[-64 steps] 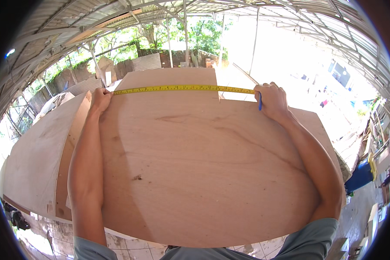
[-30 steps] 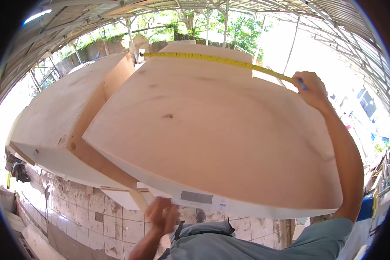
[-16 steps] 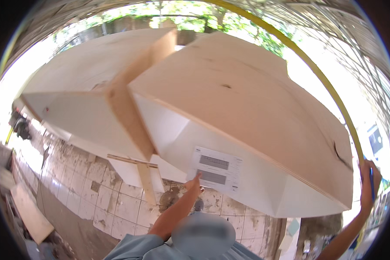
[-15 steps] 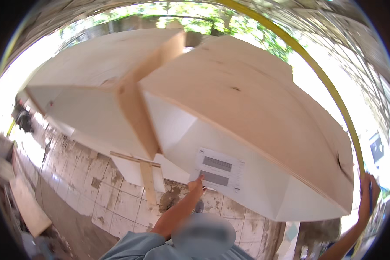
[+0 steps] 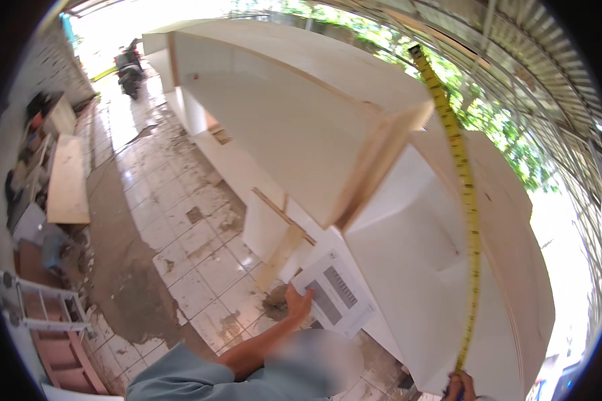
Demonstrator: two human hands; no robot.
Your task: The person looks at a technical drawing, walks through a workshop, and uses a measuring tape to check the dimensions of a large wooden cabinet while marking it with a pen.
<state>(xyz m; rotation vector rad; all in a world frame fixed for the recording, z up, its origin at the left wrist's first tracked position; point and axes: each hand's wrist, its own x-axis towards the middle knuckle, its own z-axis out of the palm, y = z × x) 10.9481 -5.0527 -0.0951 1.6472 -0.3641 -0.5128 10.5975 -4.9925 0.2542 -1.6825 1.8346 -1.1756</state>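
Note:
My left hand [image 5: 299, 305] grips the edge of a white printed sheet [image 5: 334, 291], thumb on top, beside a large wooden cabinet carcass [image 5: 415, 230] with white panels inside. The sheet carries grey diagrams. At the lower right my right hand [image 5: 460, 386] is closed around the lower end of a tape measure [image 5: 469, 207]. Its yellow blade stands drawn out long, crossing in front of the carcass, and its hooked tip is up near the roof. The tape's case is mostly hidden by the fingers.
Another long carcass [image 5: 267, 87] adjoins at the back left. A small white panel with a wooden strip [image 5: 281, 257] leans below. Cracked tiles [image 5: 201, 267] cover the floor. Along the left lie a plywood board [image 5: 68, 180] and a ladder [image 5: 50, 304]; a motorbike [image 5: 130, 70] stands far off.
My view has swung left, showing more floor and wall. The tape blade, formerly arching over the carcass, now stands straighter with its tip visible. My left hand keeps the sheet.

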